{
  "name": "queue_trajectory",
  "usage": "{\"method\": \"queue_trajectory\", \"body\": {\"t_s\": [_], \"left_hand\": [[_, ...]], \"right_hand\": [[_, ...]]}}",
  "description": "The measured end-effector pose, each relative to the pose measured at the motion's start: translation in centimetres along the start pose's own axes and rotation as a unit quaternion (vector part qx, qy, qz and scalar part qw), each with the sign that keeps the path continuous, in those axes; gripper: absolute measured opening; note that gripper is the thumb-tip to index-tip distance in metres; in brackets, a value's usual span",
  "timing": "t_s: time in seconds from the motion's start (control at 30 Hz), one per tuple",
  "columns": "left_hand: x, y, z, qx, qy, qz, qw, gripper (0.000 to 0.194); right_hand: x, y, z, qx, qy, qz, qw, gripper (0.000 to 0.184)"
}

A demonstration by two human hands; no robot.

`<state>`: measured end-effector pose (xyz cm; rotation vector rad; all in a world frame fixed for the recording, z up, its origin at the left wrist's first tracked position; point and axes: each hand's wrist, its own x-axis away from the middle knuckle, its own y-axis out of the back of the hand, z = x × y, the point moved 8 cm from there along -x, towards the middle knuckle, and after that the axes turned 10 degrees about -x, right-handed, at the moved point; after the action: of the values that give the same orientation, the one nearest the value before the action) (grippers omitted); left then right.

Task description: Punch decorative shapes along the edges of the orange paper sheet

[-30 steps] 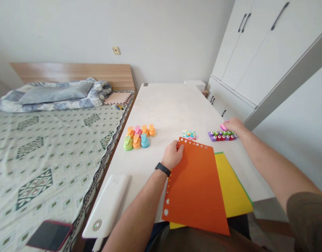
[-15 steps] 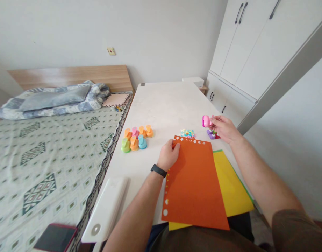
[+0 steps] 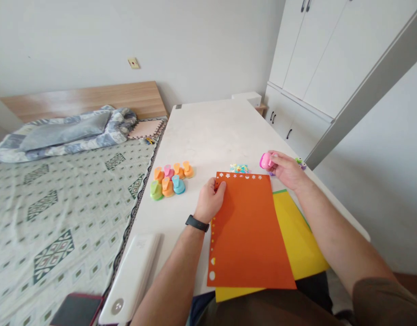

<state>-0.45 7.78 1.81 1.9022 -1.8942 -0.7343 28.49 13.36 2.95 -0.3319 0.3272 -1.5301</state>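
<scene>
My left hand (image 3: 211, 198) pinches the upper left corner of an orange sheet of paper (image 3: 251, 235), thumb on top. Small punched shapes, such as flowers and stars, run along the sheet's top edge, with more holes down its left edge. My right hand (image 3: 285, 168) holds a pink craft punch (image 3: 266, 160) just off the sheet's upper right corner, apart from the paper. Yellow paper (image 3: 296, 240) lies beneath the orange sheet, with a green edge showing. Past the top edge sits a little pile of colourful paper cut-outs (image 3: 240, 168).
Several coloured craft punches (image 3: 167, 181) stand in a group on the left of the white table (image 3: 208, 131). More punches (image 3: 300, 163) are partly hidden behind my right hand. A long white device (image 3: 131, 276) lies at the table's left edge, beside the bed (image 3: 75, 203).
My right hand has brought the pink punch slightly lower and closer to the sheet's corner, turning it a little. The view has shifted somewhat; my left hand keeps its hold on the paper.
</scene>
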Motion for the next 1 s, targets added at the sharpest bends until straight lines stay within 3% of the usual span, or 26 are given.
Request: {"method": "queue_trajectory", "body": {"t_s": [0.3, 0.47, 1.0], "left_hand": [[0.1, 0.4, 0.1, 0.061, 0.028, -0.017, 0.998, 0.022], [0.0, 0.4, -0.4, 0.086, 0.008, -0.009, 0.996, 0.020], [0.0, 0.7, 0.5, 0.077, 0.051, -0.042, 0.995, 0.019]], "right_hand": [[-0.6, 1.1, -1.1, 0.044, 0.014, -0.012, 0.999, 0.029], [-0.2, 0.7, -0.9, 0.070, 0.019, -0.007, 0.997, 0.032], [0.3, -0.5, -0.3, 0.073, 0.027, 0.029, 0.997, 0.030]]}}
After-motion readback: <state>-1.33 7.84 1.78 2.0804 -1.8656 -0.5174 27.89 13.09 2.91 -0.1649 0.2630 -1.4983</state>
